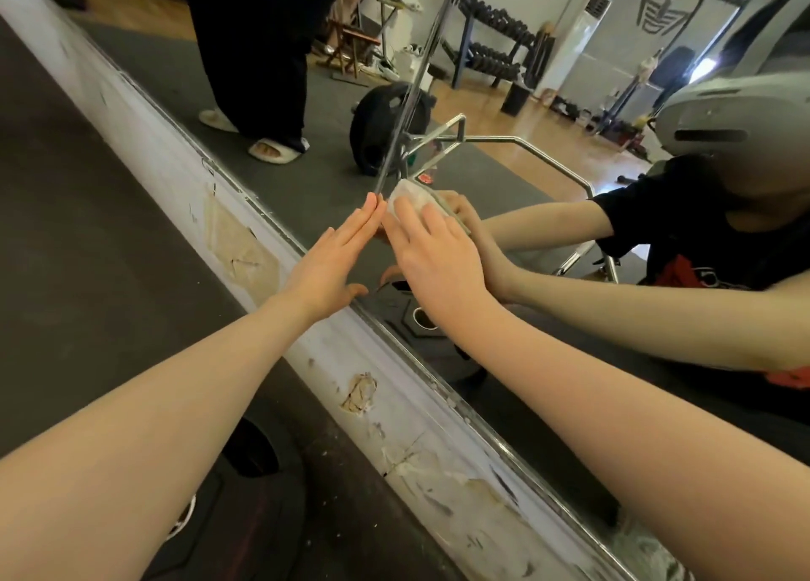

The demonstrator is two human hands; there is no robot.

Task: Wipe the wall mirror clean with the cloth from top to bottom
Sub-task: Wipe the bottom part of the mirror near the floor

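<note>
The cloth [410, 206], a small pale wad, lies flat against the glass of the wall mirror [504, 173], low down and close to where the glass meets the scuffed white skirting [245, 230]. It sits directly under the fingertips of the right hand [431, 258], so it lies on the far side of those fingers, between them and the glass, with only its far and left edge showing past them. The right hand's fingers are nearly straight and spread over the cloth, pressing it to the glass; they do not look curled round it, though the thumb side is hidden.

The left hand [326, 258] is just beside the cloth on its left, fingers straight and held together, their tips touching the glass near a vertical seam [403, 111] in the mirror. It holds nothing and appears only to brace. The right hand is plainly the one that works the cloth.

The mirror's lower edge runs diagonally from far left to near right in this tilted view, and the cloth is already near that edge. By my judgement this is the bottom part of a pass, with little glass left below the cloth; the next stroke turns on carrying the pad toward the skirting without sliding off the glass.

Reflected in the mirror are a dumbbell rack [495, 41] and a weight plate [385, 125] on a dark floor mat.
</note>
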